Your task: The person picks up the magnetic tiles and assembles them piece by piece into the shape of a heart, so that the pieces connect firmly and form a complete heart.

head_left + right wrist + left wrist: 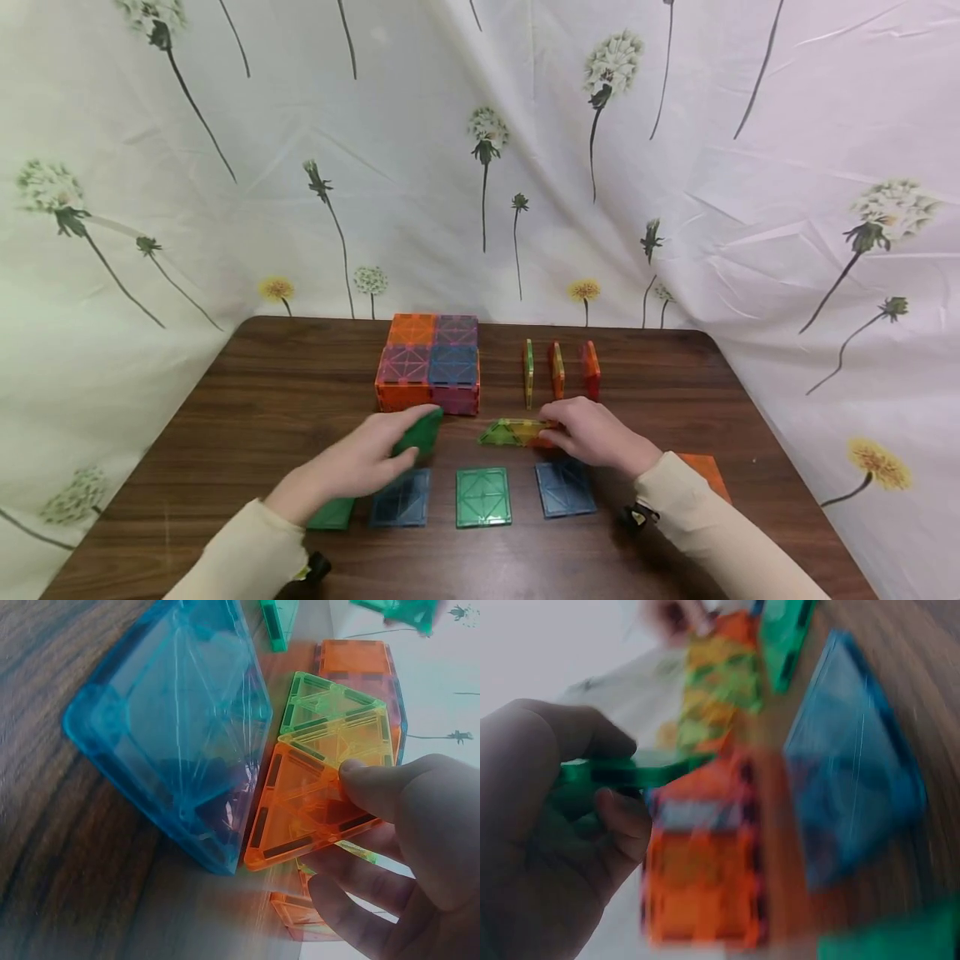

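My left hand [356, 457] pinches a green magnetic tile [422, 433] between thumb and fingers, raised just in front of a box built of magnetic tiles [405, 393]. In the left wrist view that tile [619, 775] shows edge-on and blurred. With thumb and fingertips, my right hand [592, 433] holds the orange end of an upright strip of joined triangle tiles [517, 432]. Green, yellow and orange triangles [296, 802] make up this strip in the right wrist view. The box's top has orange, purple and blue squares.
Flat in front lie a blue square [400, 500], a green square [483, 498], another blue square [566, 490] and a partly covered green tile [330, 515]. Behind my right hand, several tiles stand upright, including a green one [528, 375]. An orange tile [707, 473] lies beside my right forearm.
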`<state>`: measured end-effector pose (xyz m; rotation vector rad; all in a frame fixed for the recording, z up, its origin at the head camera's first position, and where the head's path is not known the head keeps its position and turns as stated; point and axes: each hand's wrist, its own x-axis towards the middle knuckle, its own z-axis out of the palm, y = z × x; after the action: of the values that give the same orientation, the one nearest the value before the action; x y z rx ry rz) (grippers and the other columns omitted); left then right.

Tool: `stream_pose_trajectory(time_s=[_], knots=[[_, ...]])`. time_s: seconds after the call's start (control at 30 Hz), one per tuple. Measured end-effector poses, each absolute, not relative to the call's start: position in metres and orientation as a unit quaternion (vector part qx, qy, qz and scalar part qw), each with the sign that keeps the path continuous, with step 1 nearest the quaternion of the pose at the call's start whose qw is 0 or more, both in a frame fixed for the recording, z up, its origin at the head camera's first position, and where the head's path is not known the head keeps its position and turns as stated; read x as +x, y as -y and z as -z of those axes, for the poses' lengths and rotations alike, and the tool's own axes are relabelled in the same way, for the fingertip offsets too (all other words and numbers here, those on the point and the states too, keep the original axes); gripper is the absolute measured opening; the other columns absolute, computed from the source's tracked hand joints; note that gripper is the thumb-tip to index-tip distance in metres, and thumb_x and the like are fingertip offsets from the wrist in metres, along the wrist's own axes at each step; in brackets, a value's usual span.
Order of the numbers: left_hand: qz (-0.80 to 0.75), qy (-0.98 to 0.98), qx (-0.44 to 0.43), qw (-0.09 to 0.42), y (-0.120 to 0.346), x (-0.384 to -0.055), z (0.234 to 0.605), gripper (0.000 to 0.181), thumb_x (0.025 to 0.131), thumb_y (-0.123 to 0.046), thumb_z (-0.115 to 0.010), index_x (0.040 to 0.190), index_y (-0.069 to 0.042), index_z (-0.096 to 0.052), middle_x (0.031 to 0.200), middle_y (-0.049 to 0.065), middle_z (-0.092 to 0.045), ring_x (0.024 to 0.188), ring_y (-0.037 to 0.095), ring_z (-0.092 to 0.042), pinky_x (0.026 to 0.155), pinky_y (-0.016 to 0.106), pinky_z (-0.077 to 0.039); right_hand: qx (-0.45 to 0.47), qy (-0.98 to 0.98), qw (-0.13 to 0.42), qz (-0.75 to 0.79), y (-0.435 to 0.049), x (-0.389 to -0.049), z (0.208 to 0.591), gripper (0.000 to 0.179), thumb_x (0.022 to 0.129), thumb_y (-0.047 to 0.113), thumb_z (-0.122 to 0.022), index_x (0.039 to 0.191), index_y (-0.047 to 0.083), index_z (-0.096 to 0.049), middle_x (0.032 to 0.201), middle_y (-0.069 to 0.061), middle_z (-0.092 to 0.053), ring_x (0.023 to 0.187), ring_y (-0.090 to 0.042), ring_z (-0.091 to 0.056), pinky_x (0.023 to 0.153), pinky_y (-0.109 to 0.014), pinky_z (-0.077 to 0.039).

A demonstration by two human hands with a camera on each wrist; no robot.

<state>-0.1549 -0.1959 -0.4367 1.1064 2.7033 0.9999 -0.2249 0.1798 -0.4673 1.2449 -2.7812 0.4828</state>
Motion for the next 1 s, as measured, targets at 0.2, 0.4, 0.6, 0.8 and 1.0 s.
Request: stream_pose_trajectory(time_s=[0.2, 0.4, 0.6, 0.8, 1.0], knots=[[-0.281, -0.884, 0.371, 0.045, 0.148, -0.170, 0.451, 0.071, 0.100, 0.001, -0.058, 0.164, 0.000, -0.028, 0.156, 0.019, -0.049, 0.135, 0.027, -0.056, 0.108, 0.049, -0.050, 0.398, 0.904, 0.031, -0.154, -0.185, -0.227, 0.468, 0.006, 0.099, 0.023, -0.077, 0.098, 0.022, -0.071, 0.083, 0.016, -0.064, 0.069, -0.003, -0.054, 0.063, -0.023, -0.051], [-0.273, -0.890, 0.362, 0.045, 0.125, -0.182, 0.460, 0.084, 0.098, -0.017, -0.076, 0.165, -0.002, -0.027, 0.155, 0.019, -0.045, 0.137, 0.033, -0.052, 0.111, 0.051, -0.047, 0.401, 0.902, 0.032, -0.157, -0.188, -0.229, 0.469, 0.005, 0.098, 0.021, -0.077, 0.098, 0.021, -0.072, 0.081, 0.015, -0.063, 0.067, -0.002, -0.053, 0.062, -0.023, -0.051], [-0.294, -0.879, 0.371, 0.057, 0.112, -0.194, 0.463, 0.096, 0.091, -0.030, -0.086, 0.165, -0.004, -0.030, 0.152, 0.016, -0.048, 0.136, 0.031, -0.052, 0.113, 0.050, -0.046, 0.391, 0.905, 0.025, -0.168, -0.188, -0.231, 0.466, 0.005, 0.098, 0.021, -0.077, 0.101, 0.021, -0.073, 0.086, 0.014, -0.067, 0.070, -0.002, -0.056, 0.066, -0.024, -0.055], [-0.294, -0.882, 0.364, 0.051, 0.107, -0.201, 0.466, 0.100, 0.086, -0.032, -0.090, 0.162, 0.000, -0.034, 0.148, 0.014, -0.050, 0.130, 0.027, -0.055, 0.111, 0.047, -0.048, 0.391, 0.904, 0.028, -0.172, -0.187, -0.231, 0.466, 0.006, 0.098, 0.019, -0.077, 0.102, 0.019, -0.073, 0.086, 0.012, -0.069, 0.071, -0.003, -0.057, 0.067, -0.026, -0.055], [-0.293, -0.884, 0.364, 0.033, 0.103, -0.206, 0.468, 0.083, 0.084, -0.030, -0.092, 0.149, -0.004, -0.047, 0.142, 0.010, -0.055, 0.127, 0.025, -0.058, 0.111, 0.045, -0.049, 0.390, 0.903, 0.024, -0.179, -0.187, -0.231, 0.465, 0.005, 0.098, 0.019, -0.077, 0.102, 0.019, -0.073, 0.086, 0.012, -0.067, 0.072, -0.005, -0.056, 0.068, -0.026, -0.055]])
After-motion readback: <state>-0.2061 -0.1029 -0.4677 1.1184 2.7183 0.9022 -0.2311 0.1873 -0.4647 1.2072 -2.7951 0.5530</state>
